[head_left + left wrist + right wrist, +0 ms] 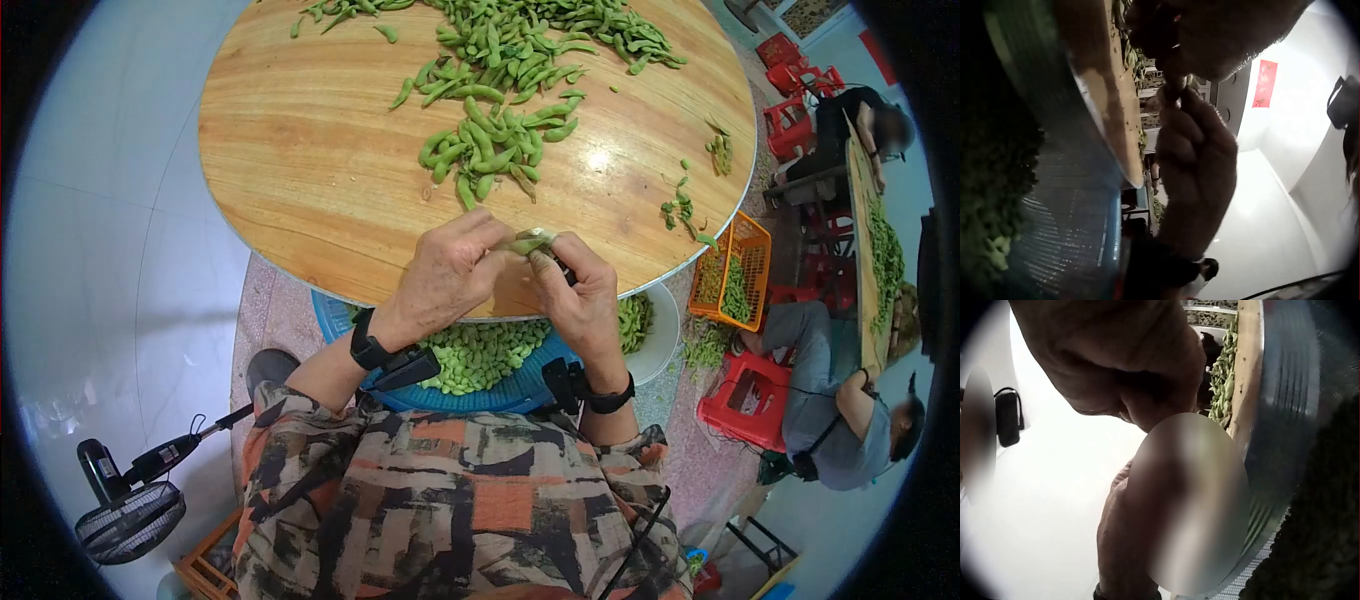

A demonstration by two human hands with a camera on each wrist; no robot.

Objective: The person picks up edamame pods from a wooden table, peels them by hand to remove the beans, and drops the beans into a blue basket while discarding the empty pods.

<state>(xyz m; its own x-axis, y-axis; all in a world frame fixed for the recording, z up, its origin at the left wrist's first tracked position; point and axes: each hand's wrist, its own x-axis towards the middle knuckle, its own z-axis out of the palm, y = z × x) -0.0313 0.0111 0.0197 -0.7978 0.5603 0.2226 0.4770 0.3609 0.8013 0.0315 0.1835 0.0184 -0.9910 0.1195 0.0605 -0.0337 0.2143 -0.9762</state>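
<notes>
Pod, green with a pale bit at its upper edge, is pinched between the two hands above the near edge of the round wooden counter. Curled fingers of the left hand grasp its left end; those of the right hand grip its right end. Just beyond the hands lies a small heap of pods, with a larger spread farther back. Below the counter's near edge, a blue basin holds loose green beans; just to its right stands a white bowl with green pods or husks inside. Farther right are an orange crate, a red stool and two people at another counter strewn with greenery. At lower left is a black fan.
</notes>
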